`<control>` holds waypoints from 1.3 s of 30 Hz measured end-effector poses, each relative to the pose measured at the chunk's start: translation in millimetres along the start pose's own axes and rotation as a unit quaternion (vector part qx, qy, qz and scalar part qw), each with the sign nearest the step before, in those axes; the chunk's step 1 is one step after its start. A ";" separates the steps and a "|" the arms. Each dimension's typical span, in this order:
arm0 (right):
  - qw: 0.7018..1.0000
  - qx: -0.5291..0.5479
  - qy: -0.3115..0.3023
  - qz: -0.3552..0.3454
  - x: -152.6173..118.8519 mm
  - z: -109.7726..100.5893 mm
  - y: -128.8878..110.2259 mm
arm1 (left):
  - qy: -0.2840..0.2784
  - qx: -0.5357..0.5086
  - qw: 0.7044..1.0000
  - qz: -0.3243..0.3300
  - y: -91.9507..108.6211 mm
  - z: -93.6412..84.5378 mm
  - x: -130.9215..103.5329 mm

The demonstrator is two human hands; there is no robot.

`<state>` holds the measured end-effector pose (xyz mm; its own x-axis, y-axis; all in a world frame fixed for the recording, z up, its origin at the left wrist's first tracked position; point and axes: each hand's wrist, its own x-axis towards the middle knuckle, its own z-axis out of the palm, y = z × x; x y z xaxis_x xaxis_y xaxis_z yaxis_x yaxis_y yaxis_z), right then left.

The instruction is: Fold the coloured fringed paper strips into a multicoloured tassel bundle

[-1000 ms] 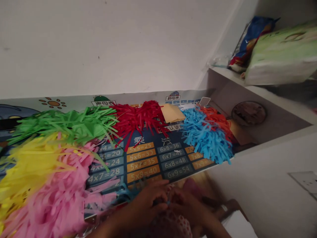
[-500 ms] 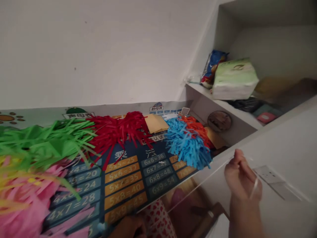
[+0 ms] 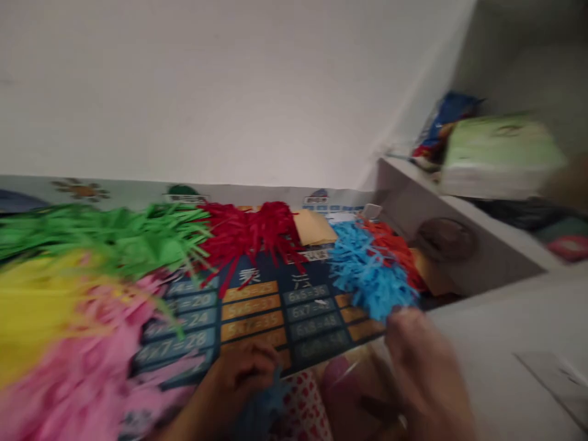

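Observation:
My left hand [image 3: 248,370] is low in the middle of the head view, its fingers curled around a bunch of blue fringed paper [image 3: 264,404]. My right hand [image 3: 420,361] is to its right, blurred by motion. Its fingers look pinched together; whatever they hold is too smeared to name. Just beyond the right fingertips lies a blue paper-fringe bundle [image 3: 367,272] with an orange-red one [image 3: 392,245] against it. Red fringe [image 3: 257,229], green fringe [image 3: 124,236] and pink paper strips [image 3: 87,355] lie farther left.
A dark multiplication-table mat [image 3: 250,309] covers the desk. Yellow paper [image 3: 37,312] lies at left, a tan paper piece [image 3: 315,228] behind. Heart-patterned cloth [image 3: 307,404] shows below the desk edge. At right, a shelf [image 3: 496,245] holds a pale green tissue pack [image 3: 503,156].
My right hand has moved left and down from the white wall at right, toward the desk edge. My left hand has risen farther into view with the blue paper. The view has shifted left.

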<state>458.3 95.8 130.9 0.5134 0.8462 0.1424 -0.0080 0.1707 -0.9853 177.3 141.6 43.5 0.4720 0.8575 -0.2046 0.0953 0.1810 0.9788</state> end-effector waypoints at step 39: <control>0.984 -0.081 -0.158 0.016 19.0 72.5 45.0 | 0.016 0.139 0.990 -0.006 -8.0 8.9 -34.7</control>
<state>405.5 156.2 96.1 0.2219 0.9691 0.1076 0.1307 0.0798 -0.9882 167.9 106.1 42.8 0.4417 0.8719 -0.2116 0.3408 0.0551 0.9385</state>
